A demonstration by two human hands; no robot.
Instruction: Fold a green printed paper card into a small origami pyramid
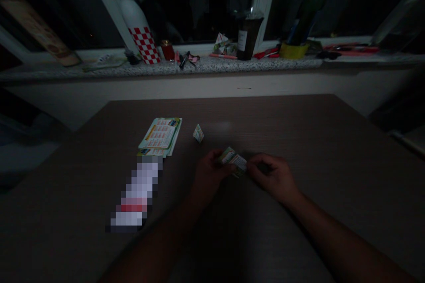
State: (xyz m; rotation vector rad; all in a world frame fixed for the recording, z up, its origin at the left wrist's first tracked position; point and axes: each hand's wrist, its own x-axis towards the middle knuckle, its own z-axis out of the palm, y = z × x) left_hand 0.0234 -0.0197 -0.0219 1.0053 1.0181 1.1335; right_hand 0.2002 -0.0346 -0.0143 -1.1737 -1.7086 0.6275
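Dim light, faint glare on table, blurred edges

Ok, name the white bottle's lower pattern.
Red and white checks on the white bottle, in the head view.

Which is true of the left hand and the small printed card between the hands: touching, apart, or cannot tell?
Touching. The head view shows it: the left hand grips the small printed card, its thumb overlapping the card's left side.
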